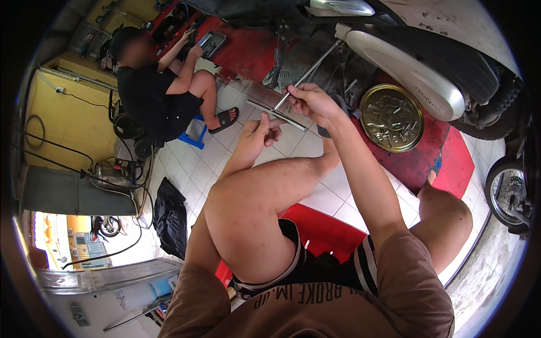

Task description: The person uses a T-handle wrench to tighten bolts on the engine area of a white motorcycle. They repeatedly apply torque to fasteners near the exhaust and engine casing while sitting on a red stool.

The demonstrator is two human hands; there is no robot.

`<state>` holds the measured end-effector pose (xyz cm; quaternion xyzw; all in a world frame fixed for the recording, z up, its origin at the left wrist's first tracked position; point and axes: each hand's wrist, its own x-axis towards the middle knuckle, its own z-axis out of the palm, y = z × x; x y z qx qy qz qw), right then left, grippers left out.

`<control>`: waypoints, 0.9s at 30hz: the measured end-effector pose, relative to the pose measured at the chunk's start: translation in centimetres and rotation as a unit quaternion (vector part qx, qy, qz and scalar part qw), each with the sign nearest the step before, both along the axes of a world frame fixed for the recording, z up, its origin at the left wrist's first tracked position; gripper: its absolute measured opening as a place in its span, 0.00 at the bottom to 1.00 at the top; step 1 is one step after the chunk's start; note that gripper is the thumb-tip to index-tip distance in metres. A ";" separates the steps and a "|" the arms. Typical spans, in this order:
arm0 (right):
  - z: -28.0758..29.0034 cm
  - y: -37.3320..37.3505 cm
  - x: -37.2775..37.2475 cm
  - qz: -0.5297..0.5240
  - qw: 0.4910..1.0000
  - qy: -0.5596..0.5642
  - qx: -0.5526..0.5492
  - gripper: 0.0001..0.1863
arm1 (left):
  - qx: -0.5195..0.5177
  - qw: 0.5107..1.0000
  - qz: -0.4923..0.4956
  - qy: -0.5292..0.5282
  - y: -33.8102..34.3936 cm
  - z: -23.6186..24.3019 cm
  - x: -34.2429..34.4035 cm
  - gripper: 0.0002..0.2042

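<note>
A long steel T-handle wrench (309, 74) slants up from my hands to the front end of a scooter's silver side cover (394, 67). Where its tip sits at that cover is too small to make out. My right hand (316, 103) pinches the shaft just above the crossbar. Below it, my left hand (258, 137) is closed at the crossbar (294, 123), thumb against it and fingers curled under. A round gold-rimmed metal tray (420, 107) lies right of my right hand, holding several bolts and small metal parts.
The tray rests on a red lift platform (451, 152). At far left, a person in black (149, 93) sits on a blue stool (194, 135), near a shallow metal tray (211, 44). An air compressor (115, 173) and a black bag (170, 217) are on the left; a motorcycle wheel (507, 188) is right.
</note>
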<state>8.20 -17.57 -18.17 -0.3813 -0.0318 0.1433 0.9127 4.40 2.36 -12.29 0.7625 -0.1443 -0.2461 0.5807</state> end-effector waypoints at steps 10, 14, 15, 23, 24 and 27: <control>0.0 -0.5 -0.7 -0.030 0.997 0.031 -0.061 0.12 | -0.110 0.991 -0.007 0.080 -0.8 0.9 -0.5 0.33; -0.9 -1.0 -0.9 -0.025 0.999 0.006 -0.038 0.11 | 0.065 0.980 -0.038 0.186 -0.5 -0.3 -0.1 0.32; -1.1 -1.2 -1.0 -0.020 0.999 0.005 -0.028 0.11 | 0.059 0.969 -0.104 0.217 -0.2 -0.3 -0.2 0.31; -1.7 -1.6 -0.9 -0.042 0.999 0.014 0.021 0.10 | -0.118 0.980 0.061 0.146 -0.8 0.9 -0.7 0.25; -1.6 -1.6 -0.9 -0.045 0.998 0.013 0.032 0.10 | -0.058 0.987 0.028 0.150 -0.5 0.3 -0.4 0.24; -1.1 -1.9 -0.6 -0.054 0.996 0.005 0.067 0.09 | 0.029 0.981 -0.096 0.165 -0.5 -0.1 -0.5 0.23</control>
